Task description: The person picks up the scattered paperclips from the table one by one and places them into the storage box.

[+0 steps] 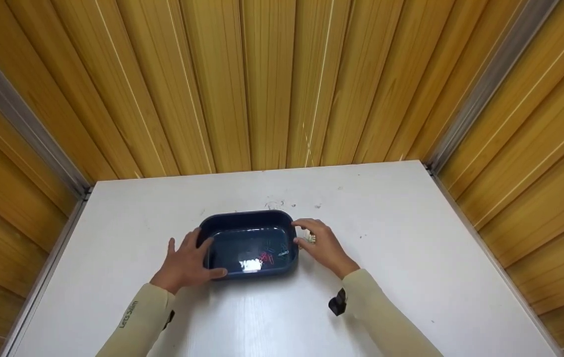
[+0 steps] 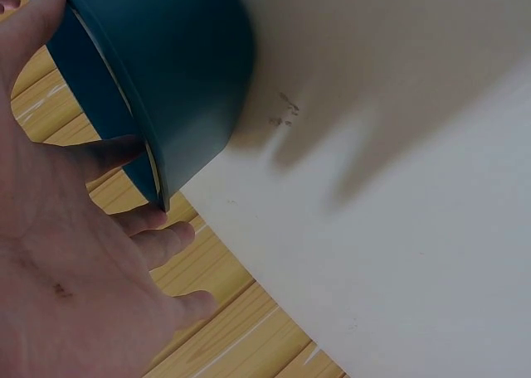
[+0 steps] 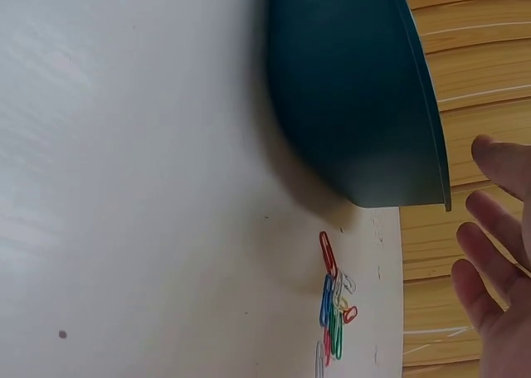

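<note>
A dark blue rectangular tub [image 1: 232, 248] stands on the white table, with a few coloured paper clips [image 1: 266, 257] inside near its right end. My left hand [image 1: 187, 260] is at the tub's left end, its fingers spread. The thumb touches the front rim, and one finger reaches over the edge to the inside. My right hand [image 1: 324, 246] is at the right end with fingers loosely bent; in the right wrist view they are apart from the rim. A small pile of paper clips [image 3: 332, 303], red, blue, green and white, lies on the table beside that end, partly behind the right hand in the head view.
The white table [image 1: 391, 213] carries small dark marks behind the tub. Wood-patterned panels [image 1: 267, 84] wall it at the back and both sides, with grey metal posts [image 1: 490, 89] at the corners.
</note>
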Action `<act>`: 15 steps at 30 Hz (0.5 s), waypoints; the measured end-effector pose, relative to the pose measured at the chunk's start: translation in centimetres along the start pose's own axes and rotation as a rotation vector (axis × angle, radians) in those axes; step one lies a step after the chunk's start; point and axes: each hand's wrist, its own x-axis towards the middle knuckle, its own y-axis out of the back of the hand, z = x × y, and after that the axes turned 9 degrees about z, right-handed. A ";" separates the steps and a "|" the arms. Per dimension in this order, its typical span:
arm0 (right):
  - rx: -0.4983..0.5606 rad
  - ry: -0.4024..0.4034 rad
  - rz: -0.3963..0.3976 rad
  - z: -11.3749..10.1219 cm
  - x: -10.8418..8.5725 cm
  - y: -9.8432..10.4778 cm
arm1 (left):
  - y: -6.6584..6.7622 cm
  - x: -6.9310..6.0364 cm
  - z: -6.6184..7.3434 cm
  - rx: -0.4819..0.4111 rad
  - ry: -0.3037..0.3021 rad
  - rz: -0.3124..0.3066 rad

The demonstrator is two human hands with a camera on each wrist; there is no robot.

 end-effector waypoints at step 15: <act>0.008 -0.035 0.037 0.8 -0.4 0.8 | 0.2 -0.1 0.1 0.015 -0.001 0.003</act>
